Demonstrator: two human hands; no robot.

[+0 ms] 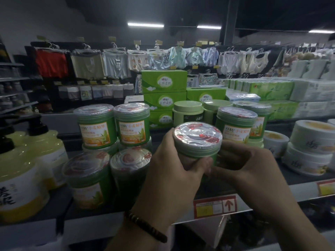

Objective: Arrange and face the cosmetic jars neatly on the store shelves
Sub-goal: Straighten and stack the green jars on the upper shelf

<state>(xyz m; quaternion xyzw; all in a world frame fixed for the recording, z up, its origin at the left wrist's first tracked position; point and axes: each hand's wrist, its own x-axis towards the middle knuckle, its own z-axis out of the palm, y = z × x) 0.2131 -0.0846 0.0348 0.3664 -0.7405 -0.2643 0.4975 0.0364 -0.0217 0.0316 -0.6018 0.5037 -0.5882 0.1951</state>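
A green cosmetic jar (pixel 198 140) with a shrink-wrapped lid is held above the shelf (pixel 253 171) in the middle of the view. My left hand (pixel 174 165) grips its left side, fingers curled under it. My right hand (pixel 246 160) grips its right side. To the left, two green jars (pixel 97 127) (pixel 132 124) stand stacked on two more (pixel 87 176) (pixel 128 171), labels facing me. Behind and to the right stands another labelled green jar (pixel 235 125), with plain pale-green jars (pixel 187 113) behind it.
Yellow pump bottles (pixel 23 171) crowd the shelf's left end. White round jars (pixel 308 149) are stacked at the right. Green tissue boxes (pixel 163 91) and paper packs lie beyond the shelf, with hanging garments on the far wall. A red price tag (pixel 214 205) marks the shelf's front edge.
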